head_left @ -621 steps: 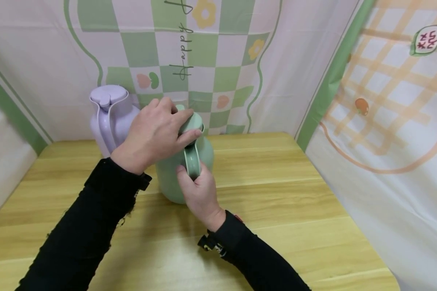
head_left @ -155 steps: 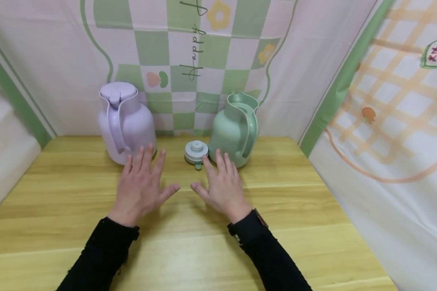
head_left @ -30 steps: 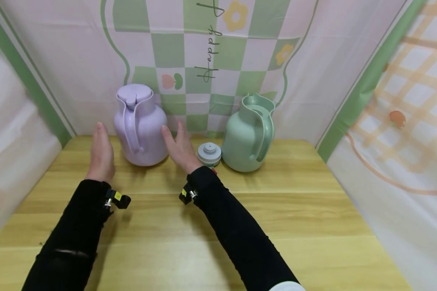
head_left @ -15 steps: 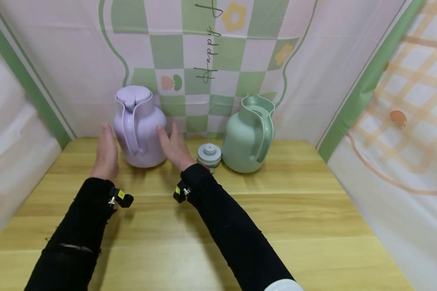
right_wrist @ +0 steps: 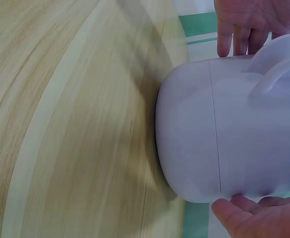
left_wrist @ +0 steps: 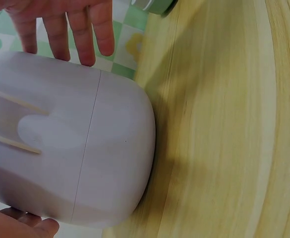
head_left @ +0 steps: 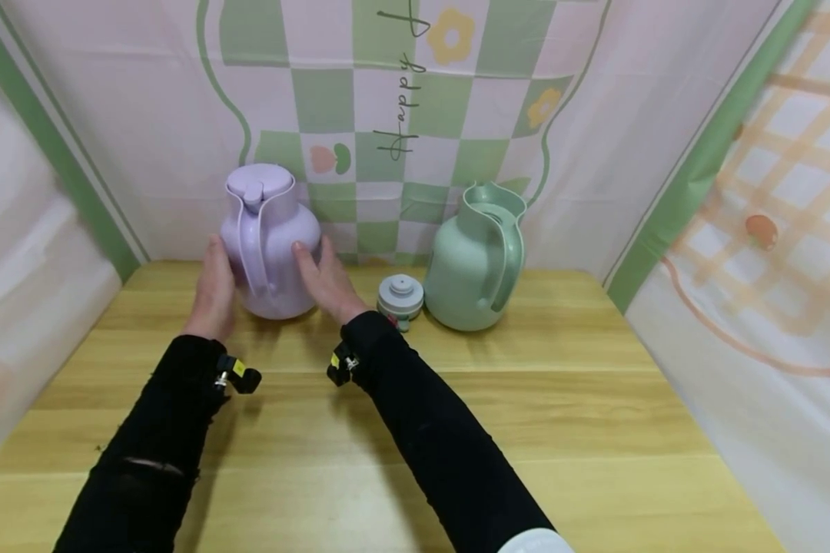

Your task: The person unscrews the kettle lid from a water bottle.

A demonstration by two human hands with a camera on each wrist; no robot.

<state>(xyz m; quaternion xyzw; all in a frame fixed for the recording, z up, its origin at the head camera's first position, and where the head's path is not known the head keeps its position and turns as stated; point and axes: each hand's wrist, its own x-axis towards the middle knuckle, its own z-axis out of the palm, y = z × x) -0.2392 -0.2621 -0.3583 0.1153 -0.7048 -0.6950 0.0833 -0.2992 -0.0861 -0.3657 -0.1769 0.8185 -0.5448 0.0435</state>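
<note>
A lilac thermos jug [head_left: 277, 265] stands upright on the table with its lid on and handle toward me. My left hand [head_left: 213, 296] lies along its left side, and my right hand [head_left: 328, 284] along its right side, thumb toward me. In the left wrist view the right hand's fingers [left_wrist: 79, 37] are extended along the jug's wall. The right wrist view has my left hand [right_wrist: 256, 25] at the opposite side, fingertips right at the body. To the right, a green thermos jug [head_left: 472, 273] stands with its mouth uncovered. A grey-white stopper [head_left: 400, 296] sits between the jugs.
The wooden table [head_left: 567, 430] reaches toward me, in front of both jugs. Behind it hangs a printed cloth [head_left: 380, 100] with green checks, and more cloth [head_left: 754, 284] closes off the right side. A white rounded thing [head_left: 536, 541] shows at the bottom edge.
Earlier, my hands were on the green jug and its lid; then they lay flat on the table, stopper beside it. Over the last second they have closed in on the lilac jug's sides.
</note>
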